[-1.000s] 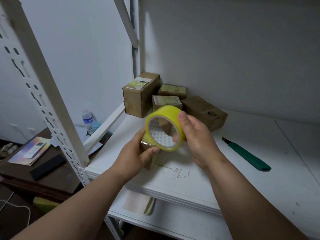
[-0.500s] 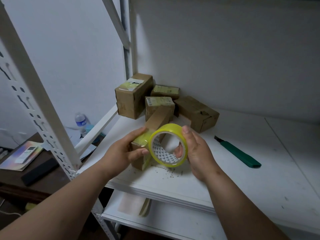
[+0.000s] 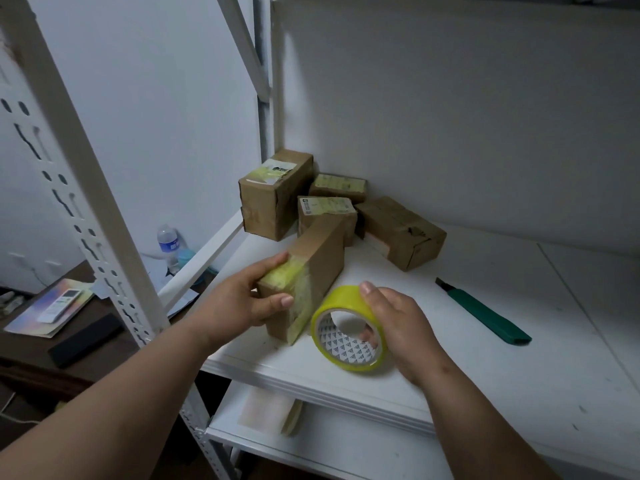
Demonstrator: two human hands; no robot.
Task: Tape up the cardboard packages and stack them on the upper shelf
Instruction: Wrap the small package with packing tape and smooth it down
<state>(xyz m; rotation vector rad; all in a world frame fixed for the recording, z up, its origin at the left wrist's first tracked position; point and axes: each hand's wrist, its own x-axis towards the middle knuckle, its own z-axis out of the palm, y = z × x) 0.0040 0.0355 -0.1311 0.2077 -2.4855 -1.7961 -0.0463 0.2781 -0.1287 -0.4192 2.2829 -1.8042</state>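
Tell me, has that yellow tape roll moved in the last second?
Yes. The tape roll has come down from level with the stacked boxes, held in the right hand, to just above the shelf.

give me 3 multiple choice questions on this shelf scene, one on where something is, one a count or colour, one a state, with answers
1. Where does the green utility knife lie?
A. on the white shelf board, to the right of the hands
B. on top of a box
C. on the dark desk

2. How many cardboard boxes can be seen on the shelf board?
A. two
B. five
C. eight

3. What is the left hand doing?
A. resting flat on the board
B. gripping the taped end of the near box
C. holding the knife

Answers:
1 A, it lies on the board beyond the right hand, which holds the yellow tape roll.
2 B, four at the back corner plus the held one.
3 B, fingers and thumb wrap its end.
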